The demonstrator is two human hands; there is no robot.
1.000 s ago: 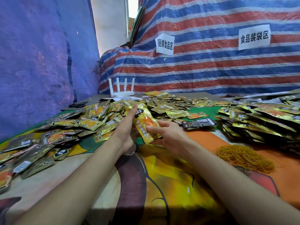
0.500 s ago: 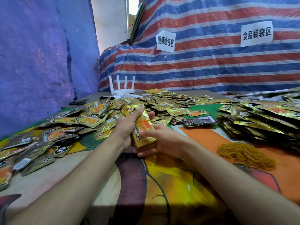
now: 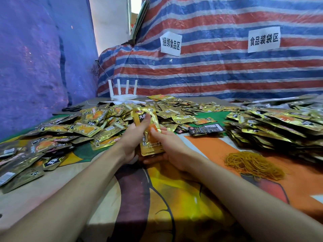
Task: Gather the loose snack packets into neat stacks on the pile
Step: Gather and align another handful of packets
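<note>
Item 1, held stack of snack packets (image 3: 151, 145): one stack, gold foil. I cannot count its packets from the front face. It has come upright and closer in over the last second. I see it clear of the cloth, squared between both hands.

Item 2, left hand (image 3: 132, 137): one, on the stack's left edge. A second ago it lay flat against that edge. Now it grips, thumb across the front face.

Item 3, right hand (image 3: 168, 145): one, at the stack's right and lower side, thumb on the front, fingers cradling beneath, gripping.

I judge this stack aligned and ready to join the pile.

Item 4, loose packets (image 3: 83, 126): left of and beyond the stack, too many for me to count. Much gathering remains.

Item 5, pile of stacked packets (image 3: 272, 126): one, well right of the stack.

Item 6, heap of rubber bands (image 3: 251, 163): one, right of the stack and nearer me.

Item 7, black packet bundle (image 3: 206, 129): one, just right of the stack.

Item 8, router (image 3: 122, 92): one, four antennas, behind the stack.

Item 9, paper signs (image 3: 171, 43): two, high behind the stack.
</note>
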